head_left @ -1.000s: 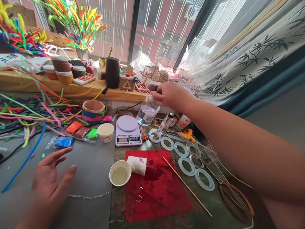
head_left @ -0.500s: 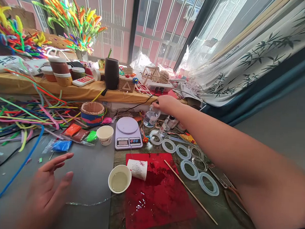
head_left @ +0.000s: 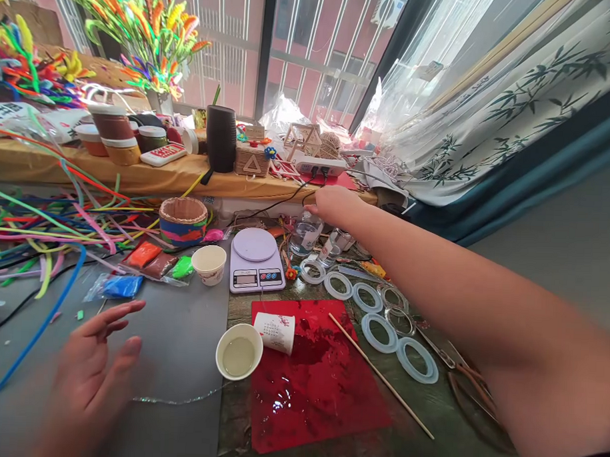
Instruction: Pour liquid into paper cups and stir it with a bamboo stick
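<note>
My right hand (head_left: pixel 334 206) reaches across to the back of the table, its fingers closed at the neck of a clear plastic bottle (head_left: pixel 305 236) with liquid in it. Beside that stands a smaller clear bottle (head_left: pixel 333 246), partly behind my wrist. My left hand (head_left: pixel 93 361), slightly blurred, hovers at the lower left with fingers apart and nothing in it. Near the middle a paper cup of clear liquid (head_left: pixel 239 355) stands by a tipped-over paper cup (head_left: pixel 276 332), which lies on a wet red sheet (head_left: pixel 323 402).
Several silicone ring molds (head_left: pixel 379 332) and a wooden stick (head_left: pixel 380 374) lie under my right forearm's side. A purple kitchen scale (head_left: pixel 256 260) and an upright paper cup (head_left: pixel 209 264) stand behind. Scissors (head_left: pixel 460 370) lie right; pipe cleaners (head_left: pixel 59 226) crowd the left.
The view has shifted slightly. My right hand stays at the bottle's neck, and my left hand remains spread in about the same place.
</note>
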Motion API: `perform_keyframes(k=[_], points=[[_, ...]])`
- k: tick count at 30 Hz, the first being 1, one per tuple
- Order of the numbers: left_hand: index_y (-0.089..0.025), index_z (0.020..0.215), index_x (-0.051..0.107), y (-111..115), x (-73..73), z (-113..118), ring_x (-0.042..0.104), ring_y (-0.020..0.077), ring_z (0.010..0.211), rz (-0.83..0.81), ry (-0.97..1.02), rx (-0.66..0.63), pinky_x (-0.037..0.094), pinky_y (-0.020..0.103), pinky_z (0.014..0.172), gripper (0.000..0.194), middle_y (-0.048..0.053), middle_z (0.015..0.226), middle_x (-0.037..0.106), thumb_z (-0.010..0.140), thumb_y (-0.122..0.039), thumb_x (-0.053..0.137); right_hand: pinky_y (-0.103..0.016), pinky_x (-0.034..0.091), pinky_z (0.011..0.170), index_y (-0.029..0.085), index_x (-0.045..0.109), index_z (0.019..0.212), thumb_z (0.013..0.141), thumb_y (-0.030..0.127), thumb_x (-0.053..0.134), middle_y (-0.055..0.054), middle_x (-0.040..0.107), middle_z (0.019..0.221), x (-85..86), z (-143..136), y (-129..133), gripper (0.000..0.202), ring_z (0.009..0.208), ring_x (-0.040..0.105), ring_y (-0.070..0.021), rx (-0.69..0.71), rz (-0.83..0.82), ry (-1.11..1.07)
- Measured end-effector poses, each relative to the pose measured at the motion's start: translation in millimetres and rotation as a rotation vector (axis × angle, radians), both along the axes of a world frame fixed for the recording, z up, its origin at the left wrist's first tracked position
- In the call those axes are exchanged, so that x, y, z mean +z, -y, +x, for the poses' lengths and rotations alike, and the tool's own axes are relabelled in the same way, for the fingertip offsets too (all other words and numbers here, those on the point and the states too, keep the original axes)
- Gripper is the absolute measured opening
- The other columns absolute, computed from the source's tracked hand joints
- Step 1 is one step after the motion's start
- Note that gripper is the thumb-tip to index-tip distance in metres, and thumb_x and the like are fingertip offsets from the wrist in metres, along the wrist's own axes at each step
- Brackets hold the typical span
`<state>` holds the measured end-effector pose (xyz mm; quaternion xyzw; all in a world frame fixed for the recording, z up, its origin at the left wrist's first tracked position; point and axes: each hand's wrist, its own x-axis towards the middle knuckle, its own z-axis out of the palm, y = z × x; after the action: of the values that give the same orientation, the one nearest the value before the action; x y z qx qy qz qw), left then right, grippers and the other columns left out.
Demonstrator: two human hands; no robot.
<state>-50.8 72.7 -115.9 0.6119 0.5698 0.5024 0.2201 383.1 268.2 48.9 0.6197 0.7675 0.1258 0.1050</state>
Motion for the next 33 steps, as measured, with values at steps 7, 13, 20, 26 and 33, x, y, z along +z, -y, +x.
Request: perform_keyframes(k=[7,13,20,26,33], points=[[-0.032,0.135,0.069,4.1,8.2,6.5,0.071,0.0382,0.132,-0.007,0.001,-0.004,0.057,0.057,0.109,0.053,0.012,0.14,0.076,0.097,-0.068,0.067,-0.033,0.056,0.093,0.024,0.084,0.114,0.092,0.02,0.091,-0.006,0.083,0.113,-25.0,-32.7,99.2,0.023,0.109,0.075,-0.023,0.588,-0.38,-0.084],[-0.032,0.133,0.071,6.5,11.8,9.7,0.071,0.0393,0.131,-0.035,-0.014,-0.009,0.058,0.057,0.108,0.054,0.011,0.138,0.077,0.095,-0.069,0.067,-0.033,0.048,0.078,0.017,0.079,0.111,0.105,0.016,0.078,-0.009,0.08,0.107,-57.5,-47.7,150.4,0.006,0.094,0.068,-0.021,0.774,-0.466,-0.11],[-0.032,0.135,0.071,2.6,9.4,7.1,0.071,0.0404,0.132,-0.034,-0.018,-0.002,0.058,0.06,0.111,0.057,0.011,0.139,0.077,0.094,-0.071,0.067,-0.035,0.043,0.074,0.013,0.077,0.107,0.109,0.009,0.066,-0.012,0.08,0.108,-38.3,-61.9,132.4,0.011,0.094,0.068,-0.0231,0.722,-0.417,-0.063],[-0.031,0.138,0.069,1.0,5.6,0.7,0.072,0.0377,0.129,-0.028,-0.059,-0.054,0.061,0.056,0.108,0.053,0.011,0.139,0.077,0.098,-0.066,0.065,-0.035,0.042,0.072,0.015,0.082,0.111,0.111,0.016,0.063,-0.014,0.083,0.116,-18.1,-100.4,102.0,0.019,0.098,0.074,-0.0253,0.675,-0.406,0.004],[-0.029,0.141,0.068,2.7,3.4,-3.0,0.072,0.0357,0.129,0.004,-0.086,-0.052,0.064,0.053,0.106,0.05,0.013,0.138,0.076,0.101,-0.058,0.066,-0.034,0.044,0.068,0.023,0.085,0.114,0.105,0.018,0.07,-0.006,0.085,0.125,-22.4,-150.3,74.1,0.018,0.101,0.076,-0.0249,0.696,-0.437,0.055]])
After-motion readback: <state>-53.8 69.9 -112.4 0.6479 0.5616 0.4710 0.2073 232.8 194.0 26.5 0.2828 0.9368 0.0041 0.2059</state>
